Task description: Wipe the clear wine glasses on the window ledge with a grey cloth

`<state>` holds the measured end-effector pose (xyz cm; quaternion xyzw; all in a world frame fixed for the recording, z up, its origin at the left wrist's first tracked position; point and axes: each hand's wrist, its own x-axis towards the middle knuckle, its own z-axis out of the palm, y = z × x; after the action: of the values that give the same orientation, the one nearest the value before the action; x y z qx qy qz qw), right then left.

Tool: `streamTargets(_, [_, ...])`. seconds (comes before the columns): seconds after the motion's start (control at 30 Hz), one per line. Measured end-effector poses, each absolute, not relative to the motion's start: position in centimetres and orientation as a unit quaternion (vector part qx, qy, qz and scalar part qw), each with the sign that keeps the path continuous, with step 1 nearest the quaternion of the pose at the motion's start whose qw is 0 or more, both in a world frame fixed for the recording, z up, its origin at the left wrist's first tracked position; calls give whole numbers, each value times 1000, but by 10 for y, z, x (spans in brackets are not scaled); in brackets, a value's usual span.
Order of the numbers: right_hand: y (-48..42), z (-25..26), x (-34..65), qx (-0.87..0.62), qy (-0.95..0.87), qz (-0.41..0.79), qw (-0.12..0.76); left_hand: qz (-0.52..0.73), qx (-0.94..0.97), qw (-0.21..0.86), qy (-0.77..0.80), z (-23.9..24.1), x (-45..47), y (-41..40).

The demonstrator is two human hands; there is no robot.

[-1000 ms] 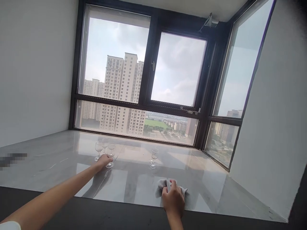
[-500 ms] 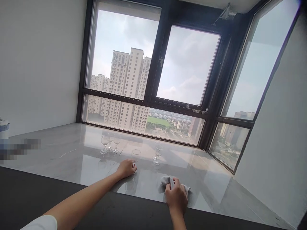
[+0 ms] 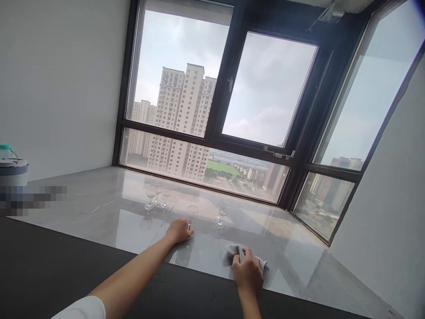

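Observation:
My left hand is closed around the lower part of a stemmed glass, whose rim shows above the fingers. That glass stands on the glossy grey sill; the hand hides its stem. To the right, my right hand grips a crumpled grey cloth pressed against the sill near its front edge. Three clear stemmed glasses stand upright together beyond my left hand. Behind the cloth, two more stemmed glasses overlap each other.
A dark-framed window rises behind the sill, with a side pane on the right. At the far left sit a white tub and a green-topped container. Walls close both ends. The sill drops off along its front edge.
The view has turned slightly left, so everything appears farther right and the green-topped container has come into sight. Both hands keep their holds, with little movement against the sill.

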<state>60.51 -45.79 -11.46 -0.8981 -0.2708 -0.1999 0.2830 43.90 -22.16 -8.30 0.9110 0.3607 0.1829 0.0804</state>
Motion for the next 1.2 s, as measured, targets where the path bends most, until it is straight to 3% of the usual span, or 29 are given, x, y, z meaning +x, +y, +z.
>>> streamTargets(1.2, [-457, -118, 608, -908, -251, -192, 274, 174, 917, 53, 354, -86, 443, -217])
